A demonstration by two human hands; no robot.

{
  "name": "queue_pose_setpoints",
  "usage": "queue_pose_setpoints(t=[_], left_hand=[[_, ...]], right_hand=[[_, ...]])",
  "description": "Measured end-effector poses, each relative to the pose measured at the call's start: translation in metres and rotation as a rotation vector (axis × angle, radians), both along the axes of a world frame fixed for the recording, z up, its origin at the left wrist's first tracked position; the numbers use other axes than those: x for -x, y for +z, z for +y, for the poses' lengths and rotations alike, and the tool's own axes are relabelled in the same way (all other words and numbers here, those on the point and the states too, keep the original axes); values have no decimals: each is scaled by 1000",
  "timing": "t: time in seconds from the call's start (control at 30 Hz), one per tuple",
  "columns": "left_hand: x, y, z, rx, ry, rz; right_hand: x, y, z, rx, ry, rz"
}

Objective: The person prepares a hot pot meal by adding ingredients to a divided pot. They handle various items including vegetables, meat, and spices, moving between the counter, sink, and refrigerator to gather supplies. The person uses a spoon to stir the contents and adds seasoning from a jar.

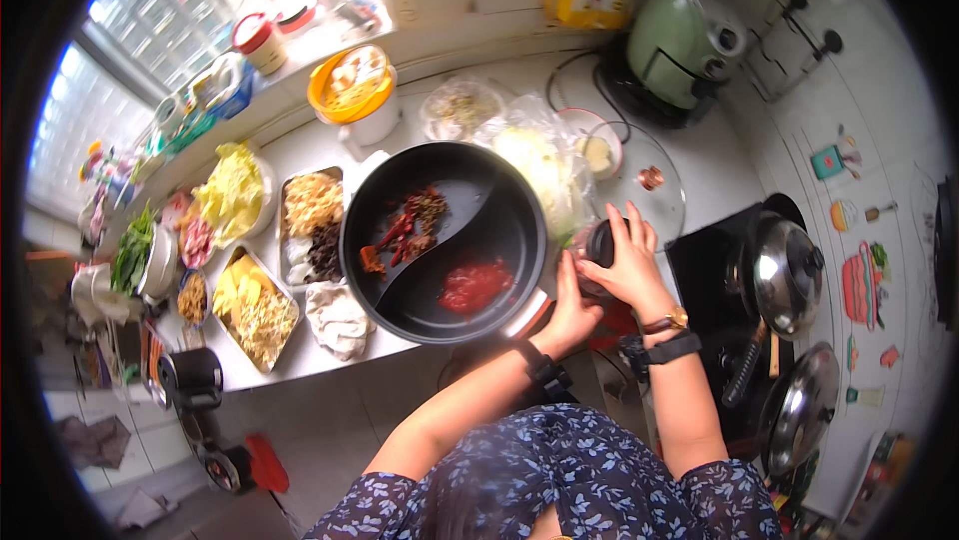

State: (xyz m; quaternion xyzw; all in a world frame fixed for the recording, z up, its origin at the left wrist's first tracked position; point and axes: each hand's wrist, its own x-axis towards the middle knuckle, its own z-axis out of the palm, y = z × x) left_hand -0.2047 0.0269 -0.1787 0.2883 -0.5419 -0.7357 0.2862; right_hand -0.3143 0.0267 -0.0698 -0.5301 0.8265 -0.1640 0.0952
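Observation:
A divided black hot pot pan [449,240] stands on the counter; one half holds dried chilies and spices [412,225], the other a red sauce [476,287]. Just right of the pan, both hands are at a jar with a dark lid [599,242]. My left hand [573,319] holds the jar's near side, its fingers pointing up along it. My right hand [629,259] grips around the lid from the right. The jar's lower part is partly hidden by the hands. Beyond it lies a clear plastic bag of pale leafy vegetable [536,158].
Left of the pan are metal trays of sliced food [255,308], a bunched cloth [339,319] and lettuce [228,199]. A glass lid [667,195] lies behind the hands. On the right stands a cooktop with a lidded pan [787,274]; a green air fryer [682,45] is at the back.

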Motion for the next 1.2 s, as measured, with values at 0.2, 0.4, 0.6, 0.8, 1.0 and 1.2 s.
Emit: queue_pose_setpoints(t=[0.2,0.4,0.6,0.8,1.0,1.2], left_hand=[[2,41,-15,256,-138,-13],[7,49,-12,94,-153,17],[-12,52,7,-146,21,86],[-11,61,45,-487,320,251],[-63,17,87,798,-284,-309],[-93,-4,169,733,-586,-244]], right_hand=[[-27,6,-21,62,-518,-154],[-51,-7,-9,506,-622,92],[-64,-22,10,450,-488,10],[-85,5,68,384,-690,8],[-116,-9,185,282,-997,-609],[-154,-69,279,558,-1108,-599]])
